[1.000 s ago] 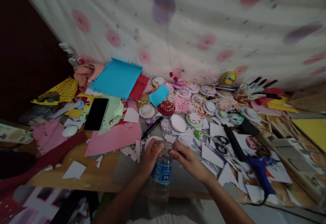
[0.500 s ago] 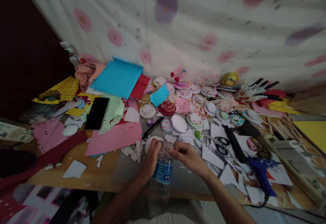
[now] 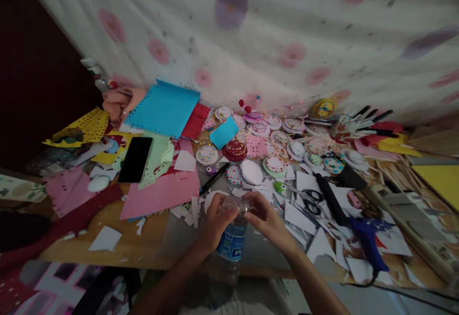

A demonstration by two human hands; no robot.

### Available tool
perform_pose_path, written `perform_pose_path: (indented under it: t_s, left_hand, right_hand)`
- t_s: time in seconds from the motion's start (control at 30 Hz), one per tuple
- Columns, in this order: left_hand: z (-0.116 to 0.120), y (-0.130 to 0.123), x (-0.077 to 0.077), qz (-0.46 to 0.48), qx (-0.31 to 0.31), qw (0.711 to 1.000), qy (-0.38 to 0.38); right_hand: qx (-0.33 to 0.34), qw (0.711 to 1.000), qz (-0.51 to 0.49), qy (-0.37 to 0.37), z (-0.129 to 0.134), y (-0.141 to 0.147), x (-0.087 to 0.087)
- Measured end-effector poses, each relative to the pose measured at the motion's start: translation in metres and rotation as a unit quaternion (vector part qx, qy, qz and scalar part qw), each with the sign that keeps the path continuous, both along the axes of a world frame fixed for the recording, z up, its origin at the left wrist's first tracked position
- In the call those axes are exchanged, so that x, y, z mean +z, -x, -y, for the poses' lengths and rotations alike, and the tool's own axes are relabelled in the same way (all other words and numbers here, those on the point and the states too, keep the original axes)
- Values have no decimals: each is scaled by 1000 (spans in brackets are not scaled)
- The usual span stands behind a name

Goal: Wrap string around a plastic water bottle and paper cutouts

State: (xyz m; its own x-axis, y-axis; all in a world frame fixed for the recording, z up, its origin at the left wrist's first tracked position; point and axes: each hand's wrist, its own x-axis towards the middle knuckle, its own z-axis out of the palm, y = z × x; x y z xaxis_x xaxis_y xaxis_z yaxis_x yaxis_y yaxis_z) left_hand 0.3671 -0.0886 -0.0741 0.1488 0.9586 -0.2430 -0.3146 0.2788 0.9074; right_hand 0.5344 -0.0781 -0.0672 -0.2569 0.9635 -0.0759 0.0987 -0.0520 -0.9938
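A clear plastic bottle [image 3: 231, 245] with a blue "PURE" label stands tilted in front of me, its lower part below the table edge. My left hand [image 3: 218, 219] is closed around its upper part, the thumb lying across the top end. On the other side, my right hand [image 3: 265, 214] pinches the same wide upper end between thumb and fingers. Whether that end is cut or whole, I cannot tell. Just beyond my hands lie a white paper disc [image 3: 214, 201] and scattered paper scraps.
To the right are black-handled scissors [image 3: 311, 201], a blue glue gun [image 3: 369, 243] and a long wooden box [image 3: 405, 224]. Decorated paper discs [image 3: 258, 145] crowd the back. A phone [image 3: 136, 159], pink paper [image 3: 163, 198] and a blue sheet [image 3: 165, 109] lie left.
My left thumb has moved across the bottle's top end. My right fingers have shifted onto its far rim, and the bottle has tilted slightly to the right.
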Motion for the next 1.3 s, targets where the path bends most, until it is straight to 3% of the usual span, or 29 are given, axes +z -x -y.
perform_pose_path:
  t_s: [0.2,0.3,0.4,0.47,0.67,0.77,0.83,0.97,1.03,1.3]
  left_hand:
    - [-5,12,47,-110,-65,985,-120]
    - [-6,20,73,-185,-111,959,-182]
    - [-10,25,86,-249,-127,935,-219]
    - [-17,25,84,-276,-134,925,-226]
    - [-31,13,52,-344,-173,891,-240]
    - [-29,8,45,-396,-197,863,-245]
    - [-27,6,46,-448,-221,835,-231]
    - [-25,3,51,-593,-255,734,-213]
    - [-25,1,52,-630,-256,702,-212]
    - [-15,-4,45,-656,-235,674,-243]
  right_hand:
    - [61,995,-65,-32,7,-13,27]
    - [81,991,-91,-46,14,-19,39]
    - [73,994,-59,-51,21,-23,41]
    - [69,996,-43,-47,24,-23,35]
    - [18,999,-24,26,23,-12,3]
    - [-7,999,5,53,22,-9,-3]
    - [-6,998,1,61,21,-9,-5]
    - [7,997,-19,80,20,-10,-9]
    - [12,996,-28,85,20,-11,-11]
    - [82,987,-81,115,14,-27,-2]
